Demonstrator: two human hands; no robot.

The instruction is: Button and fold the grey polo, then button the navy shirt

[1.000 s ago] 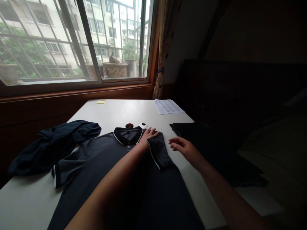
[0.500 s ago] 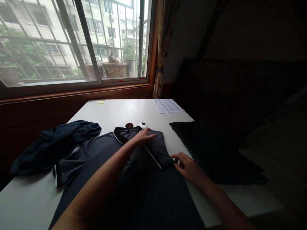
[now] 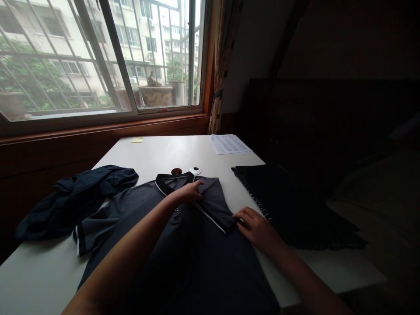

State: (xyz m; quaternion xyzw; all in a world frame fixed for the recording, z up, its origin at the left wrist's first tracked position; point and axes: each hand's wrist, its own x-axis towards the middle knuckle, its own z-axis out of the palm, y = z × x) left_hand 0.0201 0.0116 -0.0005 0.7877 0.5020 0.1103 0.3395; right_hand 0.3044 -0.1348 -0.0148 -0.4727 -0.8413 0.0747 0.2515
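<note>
The shirt (image 3: 210, 262) lies on the table (image 3: 154, 153); garment (image 3: 78, 199) left of it, cloth (image 3: 295, 210) right, papers (image 3: 229, 144) behind.

A barred window (image 3: 103, 57) glows at ten o'clock. A curtain (image 3: 222, 65) hangs at twelve, beside a dim wall (image 3: 247, 57).

Daylight comes from 1 side, through the window (image 3: 105, 57) at upper left, where the outdoor view looks pale and washed out. Soft glare whitens the far part of the table (image 3: 157, 153). The shirt (image 3: 210, 262) darkens toward the bottom, and the right side sinks almost to black, hiding detail. Shapes stretch and slant toward the edges.
</note>
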